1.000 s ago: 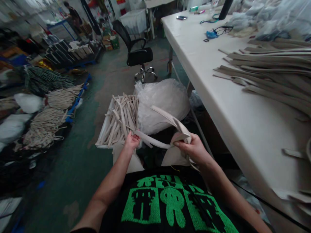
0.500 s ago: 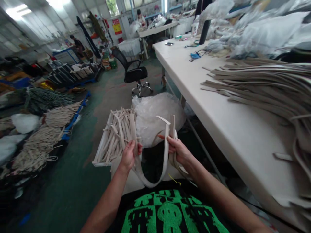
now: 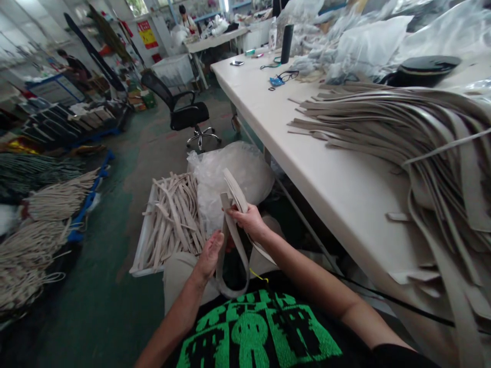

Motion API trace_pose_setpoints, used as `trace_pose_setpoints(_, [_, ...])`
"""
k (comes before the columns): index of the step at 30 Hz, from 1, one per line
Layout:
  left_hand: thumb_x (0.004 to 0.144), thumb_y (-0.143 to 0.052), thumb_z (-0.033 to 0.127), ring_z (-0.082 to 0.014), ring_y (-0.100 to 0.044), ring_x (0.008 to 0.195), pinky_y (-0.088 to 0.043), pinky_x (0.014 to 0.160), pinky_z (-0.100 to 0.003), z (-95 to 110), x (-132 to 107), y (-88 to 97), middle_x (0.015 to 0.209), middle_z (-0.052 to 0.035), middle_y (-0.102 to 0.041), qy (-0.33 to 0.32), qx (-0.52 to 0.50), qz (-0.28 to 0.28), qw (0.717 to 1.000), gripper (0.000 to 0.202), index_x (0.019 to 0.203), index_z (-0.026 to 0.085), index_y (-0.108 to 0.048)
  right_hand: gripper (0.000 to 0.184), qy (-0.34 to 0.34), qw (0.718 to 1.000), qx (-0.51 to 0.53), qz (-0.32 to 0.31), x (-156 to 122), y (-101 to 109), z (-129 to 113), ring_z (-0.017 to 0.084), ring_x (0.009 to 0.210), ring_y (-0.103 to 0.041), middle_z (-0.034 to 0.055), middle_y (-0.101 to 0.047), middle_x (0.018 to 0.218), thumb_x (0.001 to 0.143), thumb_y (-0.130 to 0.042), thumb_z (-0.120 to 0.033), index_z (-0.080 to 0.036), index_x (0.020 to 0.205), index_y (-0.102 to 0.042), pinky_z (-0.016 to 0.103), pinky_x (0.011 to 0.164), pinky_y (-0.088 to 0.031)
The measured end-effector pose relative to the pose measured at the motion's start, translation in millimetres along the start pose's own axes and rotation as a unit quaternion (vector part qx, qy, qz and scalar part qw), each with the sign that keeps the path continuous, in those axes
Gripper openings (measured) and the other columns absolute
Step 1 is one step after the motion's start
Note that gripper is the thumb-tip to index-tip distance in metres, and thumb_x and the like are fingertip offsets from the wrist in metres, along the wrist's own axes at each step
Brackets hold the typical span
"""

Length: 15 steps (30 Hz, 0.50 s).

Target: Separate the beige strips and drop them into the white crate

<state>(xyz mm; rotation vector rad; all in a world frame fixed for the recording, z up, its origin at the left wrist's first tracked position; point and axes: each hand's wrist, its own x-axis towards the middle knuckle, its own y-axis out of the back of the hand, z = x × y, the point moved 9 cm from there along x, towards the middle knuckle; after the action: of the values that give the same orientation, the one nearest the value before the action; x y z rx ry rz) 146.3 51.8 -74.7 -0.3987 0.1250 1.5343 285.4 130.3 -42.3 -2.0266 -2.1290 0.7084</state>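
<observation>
My right hand (image 3: 250, 222) pinches both ends of a beige strap (image 3: 230, 240) that is folded into a loop hanging down to my lap. My left hand (image 3: 210, 254) lies against the left side of the loop, palm turned toward it, fingers stretched out. Just beyond my hands a white tray (image 3: 142, 245) on the floor holds several loose beige straps (image 3: 172, 214). To my right a big pile of the same straps (image 3: 402, 133) lies on the white table (image 3: 307, 153).
A clear plastic bag (image 3: 233, 174) sits by the tray. A black office chair (image 3: 184, 112) stands in the aisle. Bundles of cord (image 3: 46, 204) lie at the left. Glasses (image 3: 286, 76), a phone and plastic bags lie farther along the table. People work at the back.
The strap's two ends have come together in my right hand, so the loop is narrower. My left hand has let go of its end and now rests open against the loop.
</observation>
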Motion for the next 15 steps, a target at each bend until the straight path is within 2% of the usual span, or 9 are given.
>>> trace_pose_setpoints(2, [0.079, -0.075, 0.065, -0.0203, -0.069, 0.078, -0.054, 0.074, -0.031, 12, 8, -9.0, 0.085, -0.0053, -0.073, -0.027, -0.006, -0.011, 1.000, 0.059, 0.113, 0.017, -0.070, 0.042, -0.012, 0.999, -0.033, -0.022, -3, -6, 4, 0.008, 0.047, -0.039, -0.0037, -0.055, 0.058, 0.053, -0.086, -0.045, -0.016, 0.071, -0.062, 0.023, 0.042, -0.031])
trace_pose_setpoints(4, [0.078, -0.076, 0.063, -0.0178, -0.066, 0.070, -0.052, 0.070, -0.029, 21, 15, -15.1, 0.079, -0.0025, -0.071, -0.040, 0.022, -0.013, 0.999, 0.058, 0.112, 0.017, -0.070, 0.040, -0.025, 0.997, -0.057, -0.053, -5, -10, 5, 0.008, 0.045, -0.041, -0.0048, -0.052, 0.055, 0.054, -0.084, -0.045, -0.016, 0.070, -0.061, 0.023, 0.042, -0.033])
trace_pose_setpoints(8, [0.082, -0.076, 0.055, -0.0140, -0.055, 0.056, -0.043, 0.057, -0.025, 27, 22, -16.0, 0.064, 0.0002, -0.063, -0.020, 0.101, -0.005, 0.995, 0.039, 0.085, 0.017, -0.071, 0.031, -0.012, 0.994, -0.082, -0.078, -7, -9, -7, 0.007, 0.048, -0.042, -0.0048, -0.051, 0.056, 0.059, -0.078, -0.039, -0.016, 0.068, -0.061, 0.022, 0.045, -0.033])
trace_pose_setpoints(11, [0.086, -0.074, 0.041, -0.0157, -0.057, 0.059, -0.044, 0.059, -0.025, 27, 19, -18.0, 0.065, -0.0030, -0.065, -0.016, 0.119, -0.033, 0.992, 0.027, 0.075, 0.017, -0.071, 0.029, -0.015, 0.994, -0.088, -0.061, -6, -3, -12, 0.008, 0.048, -0.042, -0.0048, -0.050, 0.054, 0.060, -0.076, -0.039, -0.017, 0.070, -0.060, 0.022, 0.045, -0.032])
trace_pose_setpoints(15, [0.089, -0.070, 0.035, -0.0167, -0.059, 0.057, -0.043, 0.058, -0.025, 14, 9, -17.6, 0.064, -0.0046, -0.067, 0.016, 0.136, -0.056, 0.989, 0.021, 0.078, 0.017, -0.073, 0.029, -0.001, 0.996, -0.085, 0.008, -2, 12, -16, 0.007, 0.048, -0.036, -0.0058, -0.045, 0.052, 0.057, -0.075, -0.039, -0.017, 0.066, -0.059, 0.022, 0.044, -0.026])
